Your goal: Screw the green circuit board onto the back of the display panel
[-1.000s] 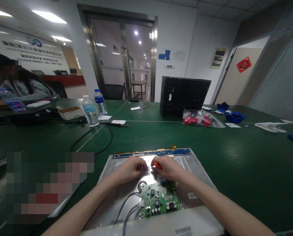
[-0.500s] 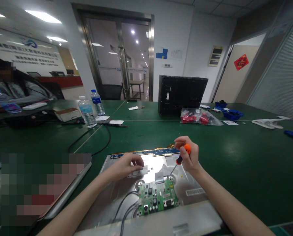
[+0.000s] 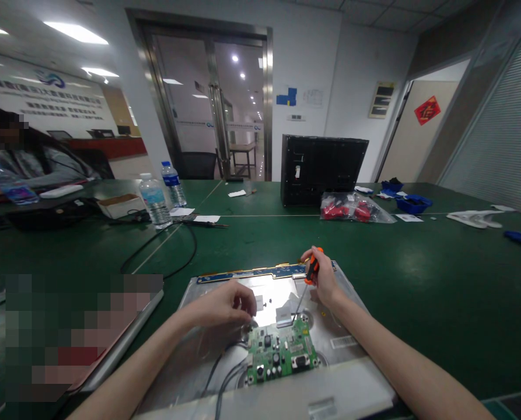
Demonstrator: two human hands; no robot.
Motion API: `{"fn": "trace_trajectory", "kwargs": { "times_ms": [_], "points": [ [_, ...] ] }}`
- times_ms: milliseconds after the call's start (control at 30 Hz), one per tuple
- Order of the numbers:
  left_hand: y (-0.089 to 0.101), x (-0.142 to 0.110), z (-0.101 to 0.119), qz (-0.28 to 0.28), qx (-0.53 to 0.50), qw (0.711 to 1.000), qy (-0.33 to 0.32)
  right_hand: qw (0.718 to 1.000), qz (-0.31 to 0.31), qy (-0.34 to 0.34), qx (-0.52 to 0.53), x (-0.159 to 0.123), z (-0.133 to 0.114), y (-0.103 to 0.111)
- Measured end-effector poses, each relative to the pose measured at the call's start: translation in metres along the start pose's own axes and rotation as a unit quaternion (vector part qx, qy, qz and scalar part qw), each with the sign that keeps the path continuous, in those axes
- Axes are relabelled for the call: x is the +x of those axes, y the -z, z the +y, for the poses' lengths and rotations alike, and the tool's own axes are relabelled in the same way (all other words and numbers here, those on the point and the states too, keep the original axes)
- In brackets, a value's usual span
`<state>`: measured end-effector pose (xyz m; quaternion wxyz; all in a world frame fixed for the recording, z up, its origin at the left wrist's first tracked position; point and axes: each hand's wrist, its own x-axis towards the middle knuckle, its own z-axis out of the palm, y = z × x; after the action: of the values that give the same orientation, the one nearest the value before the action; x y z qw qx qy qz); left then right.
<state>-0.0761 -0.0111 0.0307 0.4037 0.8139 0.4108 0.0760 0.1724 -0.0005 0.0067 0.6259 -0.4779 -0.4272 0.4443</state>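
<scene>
Right hand (image 3: 325,281): my grip is closed round the orange-and-black screwdriver (image 3: 313,266), shaft slanting to the green circuit board's (image 3: 282,349) one o'clock edge. Board sits on the metal panel (image 3: 330,330), at six o'clock in my view. Left hand (image 3: 227,303): fingers curled near its eleven; can't tell whether that grip is shut.

Risks, my judgement: a slipping tip could gouge board or nearby ribbon (image 3: 283,315); a sleepy left wrist could snag the cables (image 3: 225,357).

Writing: wall sign (image 3: 45,96), ten o'clock, blurred; panel sticker (image 3: 342,342), bottle label (image 3: 154,197) unreadable.
</scene>
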Motion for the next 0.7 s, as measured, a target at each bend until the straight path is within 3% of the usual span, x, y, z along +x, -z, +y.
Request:
{"fn": "trace_trajectory", "kwargs": {
  "times_ms": [367,700],
  "points": [
    [-0.013,0.002,-0.006,-0.048,-0.102,0.994,-0.004,1.0,-0.011,-0.02,0.001,-0.001,0.0,0.0],
    [-0.013,0.004,-0.009,-0.048,-0.102,0.994,-0.006,1.0,-0.013,-0.023,0.012,-0.002,-0.001,-0.002]
  ]
}}
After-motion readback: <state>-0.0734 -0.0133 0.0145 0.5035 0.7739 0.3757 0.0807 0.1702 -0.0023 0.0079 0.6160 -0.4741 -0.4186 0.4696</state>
